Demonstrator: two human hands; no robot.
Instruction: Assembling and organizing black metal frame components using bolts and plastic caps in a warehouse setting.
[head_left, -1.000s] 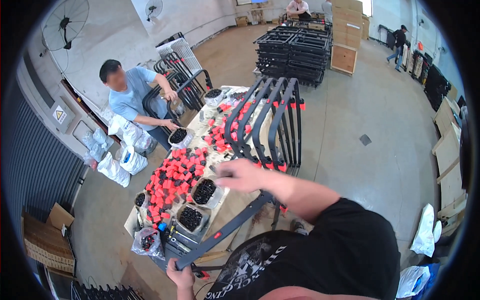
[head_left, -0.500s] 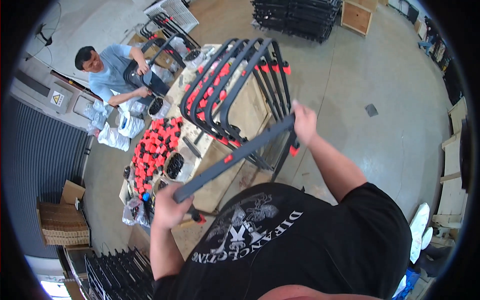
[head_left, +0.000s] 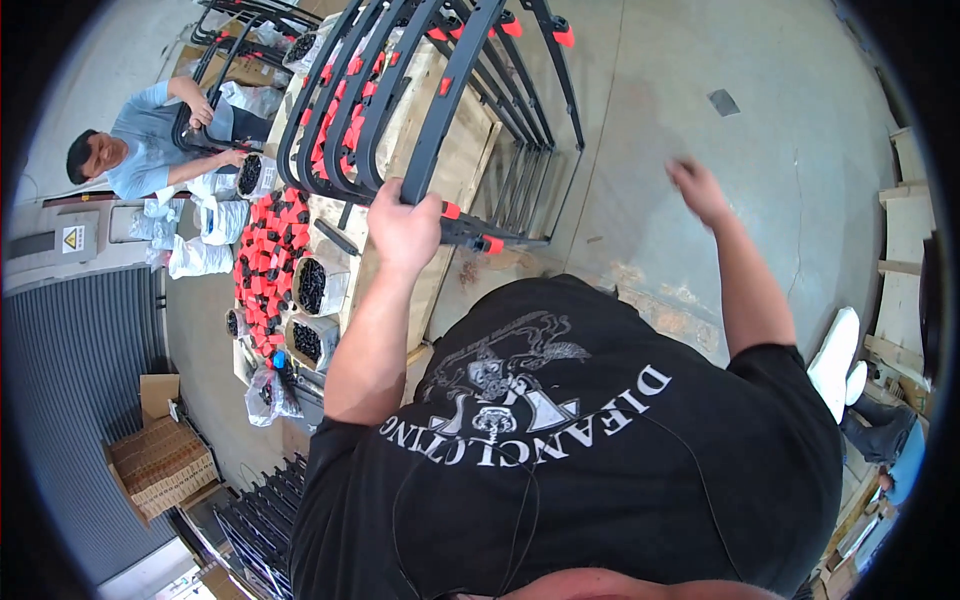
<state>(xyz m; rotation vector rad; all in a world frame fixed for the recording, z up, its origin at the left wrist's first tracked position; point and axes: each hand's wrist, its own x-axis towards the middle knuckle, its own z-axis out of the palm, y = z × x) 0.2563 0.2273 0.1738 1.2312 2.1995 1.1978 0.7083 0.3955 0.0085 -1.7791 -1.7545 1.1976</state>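
Note:
My left hand grips the lower end of a black curved metal frame with red end caps. That frame leans against several like frames standing in a row on a wooden workbench. My right hand hangs in the air to the right over the concrete floor, fingers loosely apart, holding nothing. A heap of red plastic caps and white bags of black small parts lie on the bench left of my left arm.
A person in a light blue shirt sits at the far left end of the bench, working on another black frame. Cardboard boxes and stacked black frames are at lower left. Wooden pallets line the right edge.
I have set the frame down among the leaning ones. My right hand has let go of it and swung out to the right. My left hand has slid up to the frame's end.

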